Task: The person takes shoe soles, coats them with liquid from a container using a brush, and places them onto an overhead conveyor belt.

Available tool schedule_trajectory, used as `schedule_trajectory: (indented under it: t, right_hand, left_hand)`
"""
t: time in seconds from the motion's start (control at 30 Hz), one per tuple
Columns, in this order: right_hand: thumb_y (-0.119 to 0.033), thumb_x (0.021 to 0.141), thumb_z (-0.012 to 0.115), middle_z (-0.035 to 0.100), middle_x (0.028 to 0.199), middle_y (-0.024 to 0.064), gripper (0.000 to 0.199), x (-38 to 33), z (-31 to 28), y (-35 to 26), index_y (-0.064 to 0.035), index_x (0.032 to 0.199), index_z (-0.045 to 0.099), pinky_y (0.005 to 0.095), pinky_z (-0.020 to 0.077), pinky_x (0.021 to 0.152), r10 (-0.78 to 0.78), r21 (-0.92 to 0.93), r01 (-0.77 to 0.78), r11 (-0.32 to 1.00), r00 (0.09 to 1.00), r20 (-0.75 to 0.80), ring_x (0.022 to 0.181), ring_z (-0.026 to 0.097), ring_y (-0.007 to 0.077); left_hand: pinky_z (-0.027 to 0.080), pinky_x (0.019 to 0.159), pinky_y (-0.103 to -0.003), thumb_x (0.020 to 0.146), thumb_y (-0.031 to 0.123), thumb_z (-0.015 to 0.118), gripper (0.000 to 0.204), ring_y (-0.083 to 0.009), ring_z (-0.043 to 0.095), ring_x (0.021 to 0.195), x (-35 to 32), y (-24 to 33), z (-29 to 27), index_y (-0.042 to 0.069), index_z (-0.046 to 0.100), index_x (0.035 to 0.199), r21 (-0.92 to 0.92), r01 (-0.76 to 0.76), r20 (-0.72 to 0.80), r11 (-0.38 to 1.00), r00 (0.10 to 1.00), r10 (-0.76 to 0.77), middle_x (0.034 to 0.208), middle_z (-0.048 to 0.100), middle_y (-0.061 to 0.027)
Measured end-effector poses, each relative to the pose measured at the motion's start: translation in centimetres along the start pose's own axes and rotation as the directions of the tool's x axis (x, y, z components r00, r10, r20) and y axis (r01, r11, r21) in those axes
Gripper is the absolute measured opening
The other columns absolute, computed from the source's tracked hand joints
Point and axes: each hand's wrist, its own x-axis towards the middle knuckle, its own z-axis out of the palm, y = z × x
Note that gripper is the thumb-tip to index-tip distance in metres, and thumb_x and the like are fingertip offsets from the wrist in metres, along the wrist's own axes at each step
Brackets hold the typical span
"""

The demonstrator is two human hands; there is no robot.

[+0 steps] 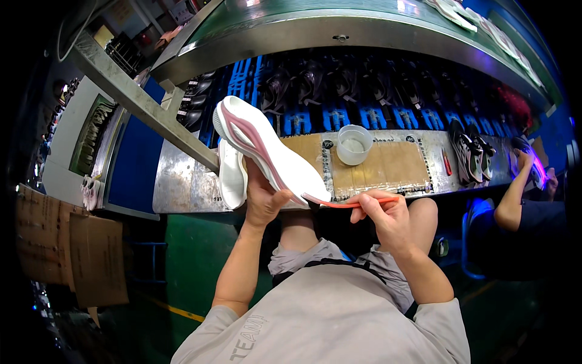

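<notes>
My left hand is closed around the underside of a white shoe sole with a pink side band, held tilted above the bench edge. In my right hand is a thin orange-red brush, pinched between thumb and fingers. Its pale head touches the near end of the sole. Another white sole is on the bench, partly behind the held one. A translucent cup with whitish contents stands beyond my right hand, on a taped brown cardboard sheet.
A metal bench crosses in front, with a slanted metal post at left. Black-and-white shoes and a red-handled tool are to the right. Dark shoes sit on blue racks behind. A co-worker's arm is at far right.
</notes>
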Motion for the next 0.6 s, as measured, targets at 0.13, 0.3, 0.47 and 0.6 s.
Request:
schedule_trajectory:
  t: [0.13, 0.3, 0.47, 0.6]
  right_hand:
    - [-0.022, 0.107, 0.057, 0.072, 0.079, 0.0064, 0.032, 0.5, 0.8, -0.1, 0.0048, 0.103, 0.075, 0.0237, 0.0506, 0.073, -0.012, 0.161, 0.019, 0.987, 0.999, -0.045, 0.075, 0.065, 0.0092]
    - [-0.024, 0.107, 0.057, 0.073, 0.084, 0.0066, 0.034, 1.7, 1.8, -0.7, 0.0061, 0.106, 0.074, 0.0234, 0.0507, 0.075, -0.013, 0.281, 0.037, 0.959, 0.996, -0.087, 0.078, 0.065, 0.0093]
    - [-0.023, 0.108, 0.056, 0.073, 0.085, 0.0066, 0.034, 2.8, 1.6, 0.7, 0.0060, 0.109, 0.073, 0.0225, 0.0499, 0.076, -0.023, 0.279, 0.054, 0.959, 0.993, -0.113, 0.079, 0.065, 0.0094]
    - [-0.023, 0.108, 0.055, 0.072, 0.085, 0.0062, 0.034, 3.2, -0.5, 2.2, 0.0057, 0.112, 0.072, 0.0224, 0.0500, 0.077, -0.044, 0.240, 0.099, 0.966, 0.974, -0.223, 0.079, 0.064, 0.0093]
  left_hand:
    - [0.046, 0.108, -0.037, 0.074, 0.037, 0.094, 0.132, -0.0218, 0.053, 0.128, -0.7, -0.5, 1.1, 0.010, 0.002, 0.165, -0.070, 0.060, 0.078, 0.996, 0.995, -0.054, 0.146, 0.044, -0.0085]
    - [0.044, 0.110, -0.036, 0.073, 0.035, 0.095, 0.134, -0.0214, 0.050, 0.132, -1.1, -0.3, 2.1, 0.010, 0.001, 0.164, -0.111, 0.142, 0.100, 0.984, 0.986, -0.131, 0.149, 0.042, -0.0079]
    - [0.046, 0.109, -0.037, 0.078, 0.051, 0.087, 0.120, -0.0216, 0.051, 0.131, -1.2, -1.5, 0.5, 0.005, 0.014, 0.162, -0.094, 0.136, 0.105, 0.986, 0.986, -0.126, 0.144, 0.047, -0.0088]
    - [0.046, 0.110, -0.047, 0.094, 0.072, 0.054, 0.096, -0.0333, 0.059, 0.128, -3.7, -3.6, -1.3, 0.002, 0.031, 0.157, -0.560, 0.476, 0.186, 0.678, 0.870, -0.457, 0.142, 0.055, -0.0183]
